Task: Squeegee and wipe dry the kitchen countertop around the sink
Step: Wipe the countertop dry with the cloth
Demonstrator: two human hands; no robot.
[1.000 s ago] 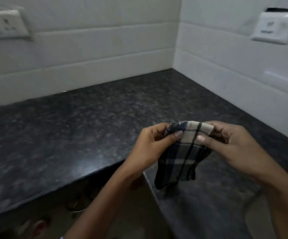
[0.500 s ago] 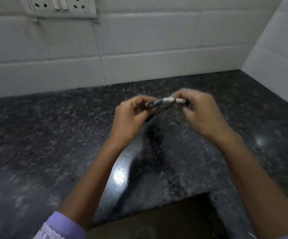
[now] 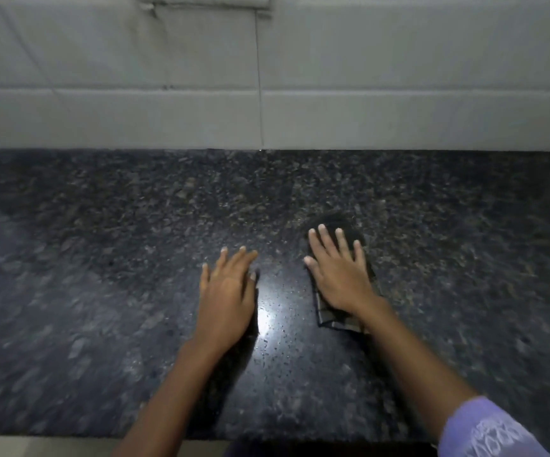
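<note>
A purple sleeve (image 3: 484, 430) shows at lower right. On the dark bench (image 3: 102, 258), the cloth (image 3: 343, 319), held up in both hands a second ago, now lies flat right of centre under the right hand (image 3: 339, 275), fingers straight and pressing. The left hand (image 3: 227, 291) rests open beside it. Wiping looks about to begin. White tiles (image 3: 399, 61) fill the top.

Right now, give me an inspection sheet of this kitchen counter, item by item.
Surface: dark speckled granite countertop, a bright glare between the hands.
Job's things: folded checked cloth flat on the countertop under the right hand; no squeegee seen.
Clutter: nothing seen.
Hands: left hand open, fingers straight, on or just above the stone; right hand open, pressing the cloth.
Cables: nothing seen.
Surroundings: white tiled wall behind; lilac sleeve on the right arm.
</note>
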